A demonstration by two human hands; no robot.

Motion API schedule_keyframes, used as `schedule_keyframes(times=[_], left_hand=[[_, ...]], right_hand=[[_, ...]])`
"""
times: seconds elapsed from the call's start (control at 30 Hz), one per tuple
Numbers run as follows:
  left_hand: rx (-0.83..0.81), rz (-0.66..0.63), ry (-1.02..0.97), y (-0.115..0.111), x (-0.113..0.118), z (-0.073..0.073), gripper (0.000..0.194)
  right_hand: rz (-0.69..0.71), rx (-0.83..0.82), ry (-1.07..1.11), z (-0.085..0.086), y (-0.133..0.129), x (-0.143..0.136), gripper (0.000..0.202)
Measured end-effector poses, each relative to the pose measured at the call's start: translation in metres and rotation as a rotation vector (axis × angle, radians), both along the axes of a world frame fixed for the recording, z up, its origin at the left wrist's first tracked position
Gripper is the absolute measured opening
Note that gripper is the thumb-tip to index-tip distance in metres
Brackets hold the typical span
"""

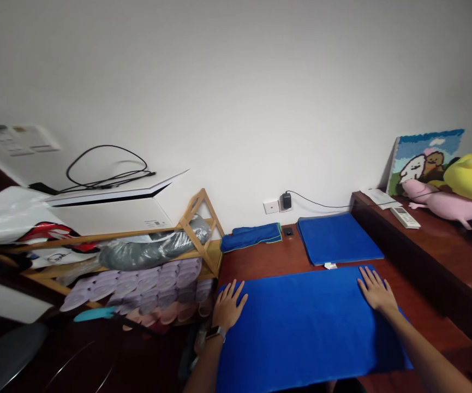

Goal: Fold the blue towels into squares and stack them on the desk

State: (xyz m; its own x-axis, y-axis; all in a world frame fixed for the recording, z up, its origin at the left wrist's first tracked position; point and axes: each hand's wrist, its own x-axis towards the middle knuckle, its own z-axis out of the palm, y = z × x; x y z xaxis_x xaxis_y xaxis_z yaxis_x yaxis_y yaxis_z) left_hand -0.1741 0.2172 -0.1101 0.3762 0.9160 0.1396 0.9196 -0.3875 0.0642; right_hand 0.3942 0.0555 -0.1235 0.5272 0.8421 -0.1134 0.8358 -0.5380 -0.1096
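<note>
A bright blue cloth (305, 327) lies spread out on the reddish-brown table (260, 266). My left hand (228, 307), with a watch on its wrist, rests on the cloth's far left corner, fingers apart. At the far right corner my right hand (377, 290) lies flat, its fingers spread. Neither hand grips anything. Beyond the cloth sits a folded blue cloth (338, 237) with a white tag at its near edge. A narrower folded blue cloth with green edging (251, 237) lies at the back left of the table.
On the left, a wooden shelf (203, 240) holds a white box (113, 213), a black cable and purple items. A socket with a black plug (287, 201) is on the wall. A raised surface at right bears a remote (405, 217), plush toys (444, 206) and a picture.
</note>
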Motion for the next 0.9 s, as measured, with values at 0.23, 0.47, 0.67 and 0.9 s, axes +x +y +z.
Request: schedule_keyframes(times=[0.23,0.47,0.67,0.9], left_hand=[[0.036,0.082,-0.006,0.002,0.002,-0.003,0.056],[0.043,0.076,-0.024,0.000,0.002,-0.005,0.057],[0.020,0.079,-0.019,0.000,0.001,-0.002,0.057],[0.045,0.075,-0.022,0.002,0.001,-0.006,0.057]], right_hand=[[-0.002,0.026,0.017,0.007,0.001,0.000,0.072],[0.166,0.110,-0.034,0.036,0.030,-0.073,0.067],[0.603,0.146,0.159,0.032,0.070,-0.210,0.070],[0.361,0.104,0.115,0.001,0.039,-0.105,0.072]])
